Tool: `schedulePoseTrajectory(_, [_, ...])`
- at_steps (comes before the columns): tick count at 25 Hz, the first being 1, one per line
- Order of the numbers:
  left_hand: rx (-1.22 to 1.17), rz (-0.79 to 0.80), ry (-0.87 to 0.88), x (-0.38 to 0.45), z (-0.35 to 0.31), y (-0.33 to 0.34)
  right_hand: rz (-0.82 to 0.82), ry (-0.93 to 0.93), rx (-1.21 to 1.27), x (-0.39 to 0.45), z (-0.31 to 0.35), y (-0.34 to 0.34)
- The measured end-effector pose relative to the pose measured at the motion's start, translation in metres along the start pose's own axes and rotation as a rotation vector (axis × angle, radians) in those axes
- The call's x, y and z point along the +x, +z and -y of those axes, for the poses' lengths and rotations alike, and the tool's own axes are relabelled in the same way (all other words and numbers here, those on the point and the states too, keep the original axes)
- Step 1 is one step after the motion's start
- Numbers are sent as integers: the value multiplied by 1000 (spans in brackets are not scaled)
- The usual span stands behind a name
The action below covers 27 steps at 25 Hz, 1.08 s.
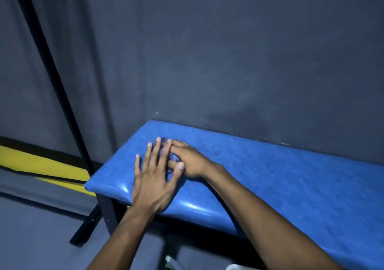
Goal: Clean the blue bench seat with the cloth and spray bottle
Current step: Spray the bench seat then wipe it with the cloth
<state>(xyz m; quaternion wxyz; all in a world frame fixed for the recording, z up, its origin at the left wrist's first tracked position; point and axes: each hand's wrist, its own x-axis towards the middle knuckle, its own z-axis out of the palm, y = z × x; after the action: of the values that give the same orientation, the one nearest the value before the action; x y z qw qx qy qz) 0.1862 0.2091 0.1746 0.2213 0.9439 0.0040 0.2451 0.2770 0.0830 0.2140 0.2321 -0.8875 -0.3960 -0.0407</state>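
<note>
The room is dim. A dark grey wall [228, 51] fills the back. A thin black pole [52, 78] leans down across it on the left. Low on the left runs a yellow stripe [41, 163]. The floor [35, 228] is grey too.

counter [270, 172] is bright blue, kinda mottled and shiny. wall [228, 51] is dull dark grey, plus a yellow stripe [37, 163] with black edging
</note>
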Motion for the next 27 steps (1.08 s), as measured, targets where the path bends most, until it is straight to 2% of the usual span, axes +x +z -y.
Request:
schedulePoseTrajectory(2, [45,22,11,0,3,0,-37,39,-9,-56,-6,-17])
schedulePoseTrajectory(7, [216,105,34,1,3,6,-140,320,-113,-229,-57,-86])
schedulePoseTrajectory(11, [299,278,4,4,6,-4,-271,636,-245,-379,-120,-157])
schedulePoseTrajectory(14, [308,468,0,13,-15,-16,-374,1024,-354,-475,-179,-199])
schedulePoseTrajectory(16, [283,525,120,8,-54,-8,-462,1237,-355,-489,-206,-208])
schedulePoseTrajectory(17, [233,532,180,1,-79,0,-486,1270,-357,-475,-210,-206])
schedulePoseTrajectory(19, [157,515,262,-16,-118,21,-492,1160,-323,-420,-198,-194])
schedulePoseTrajectory(23, [148,460,291,-22,-132,38,-348,654,-135,-316,-121,-138])
schedulePoseTrajectory(25, [137,436,293,-22,-128,38,-259,464,-75,-330,-74,-123])
schedulePoseTrajectory(27, [145,427,294,-24,-130,37,-214,407,-64,-382,-65,-134])
